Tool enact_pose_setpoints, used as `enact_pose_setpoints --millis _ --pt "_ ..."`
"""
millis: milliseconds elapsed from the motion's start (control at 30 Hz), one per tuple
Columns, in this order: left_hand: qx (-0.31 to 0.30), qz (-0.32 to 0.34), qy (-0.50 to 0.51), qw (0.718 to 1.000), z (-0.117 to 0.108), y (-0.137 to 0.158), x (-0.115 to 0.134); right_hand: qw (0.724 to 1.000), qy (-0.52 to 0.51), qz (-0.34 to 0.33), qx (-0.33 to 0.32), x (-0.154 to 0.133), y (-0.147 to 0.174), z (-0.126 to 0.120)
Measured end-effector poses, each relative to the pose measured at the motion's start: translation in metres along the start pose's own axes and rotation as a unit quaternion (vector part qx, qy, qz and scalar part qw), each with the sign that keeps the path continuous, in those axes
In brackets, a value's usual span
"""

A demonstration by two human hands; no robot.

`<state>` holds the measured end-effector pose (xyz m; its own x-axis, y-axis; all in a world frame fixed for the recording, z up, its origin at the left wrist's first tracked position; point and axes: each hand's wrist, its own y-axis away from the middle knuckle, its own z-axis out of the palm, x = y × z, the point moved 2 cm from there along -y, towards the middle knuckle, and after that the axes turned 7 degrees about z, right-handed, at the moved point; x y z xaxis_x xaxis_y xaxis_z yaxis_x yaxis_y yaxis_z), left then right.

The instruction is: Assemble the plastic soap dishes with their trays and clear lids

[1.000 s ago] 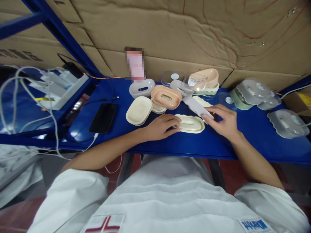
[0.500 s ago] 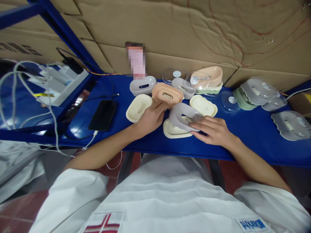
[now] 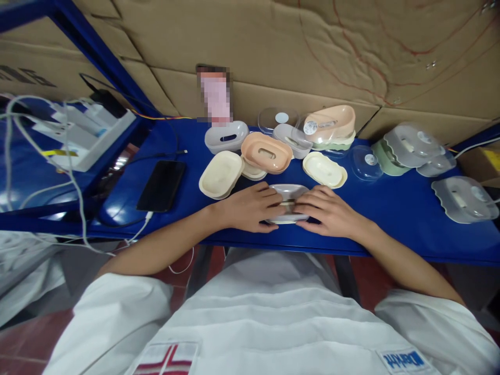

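Observation:
Close to the table's front edge sits a grey plastic soap dish piece [image 3: 288,189] with a slot, resting over a pale base that is mostly hidden. My left hand [image 3: 253,209] grips its left end, fingers curled over the rim. At its right end my right hand [image 3: 332,212] is closed in the same way. Behind them lies a peach soap dish piece [image 3: 281,167], overlapping another pale piece. A cream oval tray [image 3: 221,174] is on its left and a wavy-edged cream tray [image 3: 325,170] on its right.
Behind are another grey piece [image 3: 213,140] and a stacked peach dish [image 3: 344,122] under a clear lid. Lidded dishes [image 3: 464,200] stand at the right. A black phone [image 3: 161,186] with a cable and a white power strip [image 3: 84,159] occupy the left.
The grey piece has come down level onto the pale base. My left hand has left the peach piece and moved right and nearer to grip the grey piece's left end.

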<state>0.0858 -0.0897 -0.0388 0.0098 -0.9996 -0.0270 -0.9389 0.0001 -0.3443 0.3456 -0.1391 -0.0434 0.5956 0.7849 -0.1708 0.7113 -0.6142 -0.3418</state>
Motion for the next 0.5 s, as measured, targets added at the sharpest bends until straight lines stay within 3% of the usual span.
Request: enact_pose_setpoints --millis 167,333,433,500 --pt "-0.001 0.019 -0.026 0.999 0.008 -0.001 0.003 1.000 0.015 -0.015 -0.018 -0.004 -0.005 0.008" --pt "0.050 -0.016 0.028 0.998 0.006 0.004 -0.005 1.000 0.024 -0.012 0.008 -0.004 -0.009 -0.001" --pt "0.071 -0.044 0.023 0.996 0.002 0.008 -0.011 0.994 0.036 0.072 0.078 0.013 -0.008 -0.018" --pt "0.076 -0.047 0.011 0.996 0.001 0.008 -0.012 0.976 0.072 0.154 0.140 0.034 -0.001 -0.030"
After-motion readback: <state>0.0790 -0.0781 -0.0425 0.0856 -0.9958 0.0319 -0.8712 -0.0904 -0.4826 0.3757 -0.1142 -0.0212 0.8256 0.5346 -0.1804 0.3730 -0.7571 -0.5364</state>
